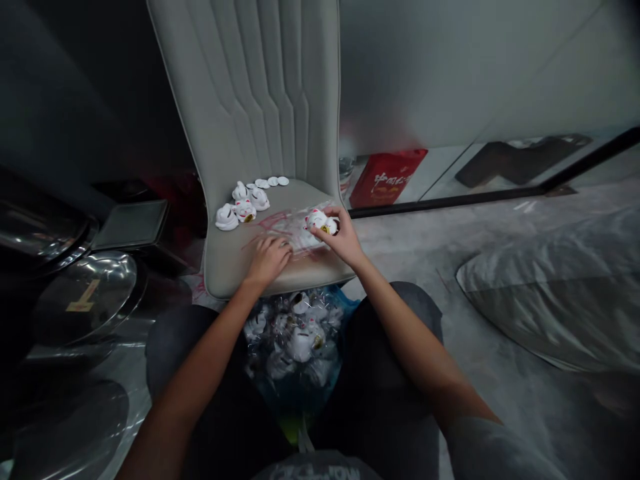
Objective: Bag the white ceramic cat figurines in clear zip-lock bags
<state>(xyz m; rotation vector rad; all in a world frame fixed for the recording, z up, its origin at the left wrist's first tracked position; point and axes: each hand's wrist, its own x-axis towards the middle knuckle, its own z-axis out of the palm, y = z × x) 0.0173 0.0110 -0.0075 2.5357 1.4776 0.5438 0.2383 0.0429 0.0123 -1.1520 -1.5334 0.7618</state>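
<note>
The right hand [345, 235] has thumb and fingers curled around a white cat figurine [318, 220], parted only by its body. The figurine lies above a clear plastic wrapper [299, 244], its long axis seeming to run crosswise, head toward the left hand [271, 259] and base toward the right palm. The left hand, lower and apart from it, rests half-curled at the wrapper's near edge; whether it pinches the film cannot be told. Only the wrapper lies between. Farther left on the chair [295, 285] sit a cluster of loose figurines [245, 210], with white discs [273, 181] behind. Below, between the knees, a blue bag [350, 305] holds plastic-covered figurines [301, 343].
</note>
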